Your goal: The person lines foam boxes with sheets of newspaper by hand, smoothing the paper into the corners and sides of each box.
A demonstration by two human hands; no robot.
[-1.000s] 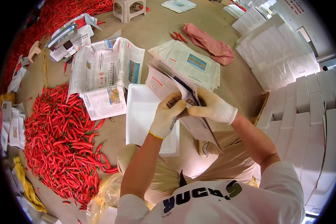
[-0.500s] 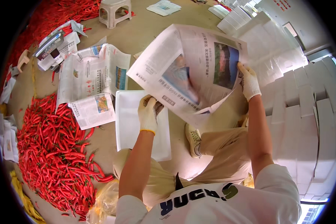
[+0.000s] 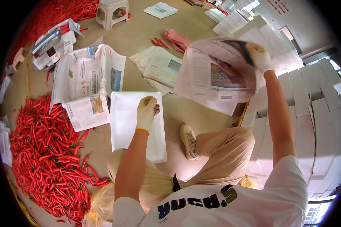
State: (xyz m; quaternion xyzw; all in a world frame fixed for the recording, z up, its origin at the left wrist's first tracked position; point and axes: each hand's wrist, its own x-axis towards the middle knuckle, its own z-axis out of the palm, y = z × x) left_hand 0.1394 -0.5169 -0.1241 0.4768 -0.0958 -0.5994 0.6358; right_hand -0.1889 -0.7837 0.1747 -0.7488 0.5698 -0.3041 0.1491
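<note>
My right hand (image 3: 260, 57), in a white work glove, is raised at the right and grips the edge of a newspaper sheet (image 3: 219, 72). The sheet hangs out to the left of it, blurred by motion. Over a shallow white box (image 3: 119, 130) my left hand (image 3: 146, 110) hovers in a matching glove with curled fingers, and nothing shows in them. Whether this hand touches the box I cannot tell. Spread newspaper (image 3: 87, 75) lies left of the box, partly over a large heap of red chili peppers (image 3: 51, 155).
A newspaper stack (image 3: 161, 68) lies beyond the box, near a pink cloth (image 3: 177, 40) and a few loose chilies. A plastic stool (image 3: 111, 14) and a scale (image 3: 46, 43) stand farther back. White boxes (image 3: 303, 125) are piled high at the right. More chilies cover the far left floor.
The newspaper sheet has swung to the right with my right hand, out of my left hand's reach. The newspaper stack and pink cloth behind it have come into view.
</note>
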